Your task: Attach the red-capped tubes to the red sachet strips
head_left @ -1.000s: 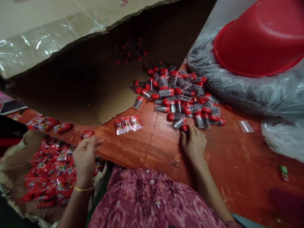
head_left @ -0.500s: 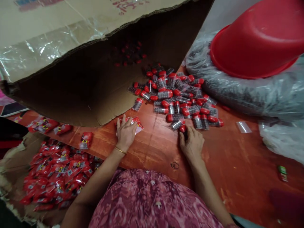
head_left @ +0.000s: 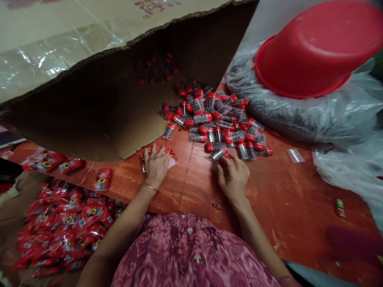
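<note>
My left hand (head_left: 156, 169) rests on a flat red printed packet (head_left: 172, 155) on the table, its fingers spread over it. My right hand (head_left: 235, 177) is at the near edge of a pile of small clear tubes with red caps (head_left: 202, 118) and dark contents. Its thumb and fingers are closed around one red-capped tube (head_left: 225, 158), mostly hidden by the fingers. Another tube (head_left: 218, 154) lies just beyond those fingertips.
A large cardboard box (head_left: 137, 137) lies open behind the left hand, more tubes inside. Filled red packets (head_left: 64, 223) heap at lower left; one packet (head_left: 103, 179) lies at the table edge. A red tub (head_left: 311, 52) sits on a plastic-wrapped bundle (head_left: 287, 119).
My right hand has shifted slightly and its fingers have closed further over the red-capped tube. My left hand stays on the red packet. The whole view has shifted a little.
</note>
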Tool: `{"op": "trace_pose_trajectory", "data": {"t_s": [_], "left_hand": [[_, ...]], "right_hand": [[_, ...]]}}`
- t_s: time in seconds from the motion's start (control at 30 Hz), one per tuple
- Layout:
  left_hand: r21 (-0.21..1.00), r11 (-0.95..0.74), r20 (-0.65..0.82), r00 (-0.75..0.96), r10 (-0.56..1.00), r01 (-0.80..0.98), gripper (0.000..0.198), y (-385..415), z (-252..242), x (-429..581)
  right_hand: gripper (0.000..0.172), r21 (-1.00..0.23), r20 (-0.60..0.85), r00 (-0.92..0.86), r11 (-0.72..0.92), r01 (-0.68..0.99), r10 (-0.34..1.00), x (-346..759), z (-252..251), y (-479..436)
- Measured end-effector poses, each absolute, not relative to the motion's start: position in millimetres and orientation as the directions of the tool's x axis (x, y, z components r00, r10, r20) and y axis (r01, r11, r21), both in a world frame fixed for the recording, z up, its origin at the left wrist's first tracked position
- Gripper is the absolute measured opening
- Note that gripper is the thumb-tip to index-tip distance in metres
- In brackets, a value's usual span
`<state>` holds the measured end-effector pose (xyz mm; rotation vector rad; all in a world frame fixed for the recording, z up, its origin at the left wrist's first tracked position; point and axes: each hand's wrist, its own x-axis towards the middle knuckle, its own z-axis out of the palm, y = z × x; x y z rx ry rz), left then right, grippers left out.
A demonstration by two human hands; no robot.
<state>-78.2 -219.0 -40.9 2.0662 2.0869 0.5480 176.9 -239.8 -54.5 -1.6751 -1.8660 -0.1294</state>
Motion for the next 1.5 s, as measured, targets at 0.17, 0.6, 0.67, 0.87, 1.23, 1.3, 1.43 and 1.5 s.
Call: {"op": "trace_pose_trajectory", "data": {"t_s": [0.17,0.6,0.67,0.87,1.23,1.3,1.43,1.5], "left_hand": [[0.424,-0.058,0.284,-0.072,0.956,0.904,0.025,-218.1,-32.2,-74.0],[0.870,0.002,0.114,-0.207,0.972,0.492,0.042,-236.5,3.6,-39.4],[0.958,0.229,-0.207,-0.138,0.968,0.171,0.047,-239.4,2.3,-37.1],[0.792,0.494,-0.528,0.002,0.849,-0.360,0.042,-244.0,6.1,-20.5],[0.678,0.522,-0.609,0.003,0.793,-0.517,0.033,-234.0,12.7,-20.7],[0.667,0.515,-0.618,-0.015,0.786,-0.539,0.032,-232.0,12.8,-23.3],[0.655,0.536,-0.624,0.019,0.781,-0.533,0.032,-230.6,10.7,-25.1],[0.658,0.545,-0.622,0.033,0.782,-0.520,0.032,-231.1,9.8,-24.5]], "right_hand": [[0.021,-0.556,0.482,-0.047,0.348,0.755,0.875,146.8,-37.5,-247.2],[0.036,-0.991,-0.089,-0.013,-0.090,-0.103,0.996,85.4,-20.2,-225.3],[0.037,-0.999,-0.040,0.024,-0.039,-0.029,0.999,89.0,-22.3,-228.6],[0.037,-0.973,0.105,0.045,0.093,0.210,0.993,91.8,-30.5,-239.8],[0.030,-0.700,0.326,-0.017,0.253,0.668,0.945,147.3,-22.1,-246.1],[0.047,-0.473,0.351,-0.023,0.199,0.858,0.936,176.3,-27.5,-245.2],[0.040,-0.224,0.223,-0.007,0.058,0.973,0.975,217.5,-46.8,-243.1],[0.035,-0.264,0.212,0.020,0.037,0.964,0.977,223.9,-50.8,-244.4]]}}
